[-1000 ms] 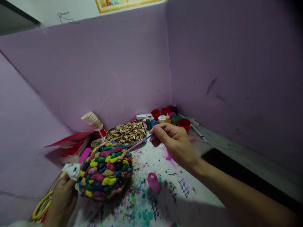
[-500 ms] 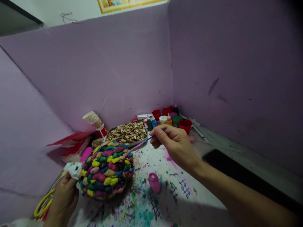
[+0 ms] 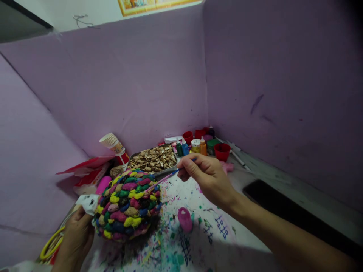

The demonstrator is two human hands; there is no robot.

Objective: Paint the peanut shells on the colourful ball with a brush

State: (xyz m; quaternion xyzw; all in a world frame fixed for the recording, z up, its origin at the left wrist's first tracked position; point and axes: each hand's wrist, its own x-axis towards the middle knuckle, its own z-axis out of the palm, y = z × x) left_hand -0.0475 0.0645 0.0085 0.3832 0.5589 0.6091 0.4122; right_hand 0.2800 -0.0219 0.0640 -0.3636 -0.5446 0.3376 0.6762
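A rounded object covered in painted peanut shells (image 3: 124,206) stands at left centre, its shells yellow, green, blue, pink and black, with some bare brown. My left hand (image 3: 75,230) grips a black-spotted white piece, like paper or cloth (image 3: 88,203), against the object's left side; some fingers are hidden. Between the closed fingers of my right hand (image 3: 202,173) is a thin paintbrush (image 3: 167,177) with a blue and pink handle. Its tip touches or nearly touches the shells at the upper right. A small pink paint bottle (image 3: 185,220) sits on the paint-splattered white sheet (image 3: 170,241).
Behind is a metal tray (image 3: 175,168) heaped with peanut shells (image 3: 154,158). Paint bottles (image 3: 185,148), jars and a red cup (image 3: 222,152) line the back right. Stacked paper cups (image 3: 112,143) lean at the left. A dark slab (image 3: 263,189) lies right, beneath my forearm.
The brush tip and my right hand have moved slightly down and left across the shells. My left hand and the shell-covered object stay almost in place.
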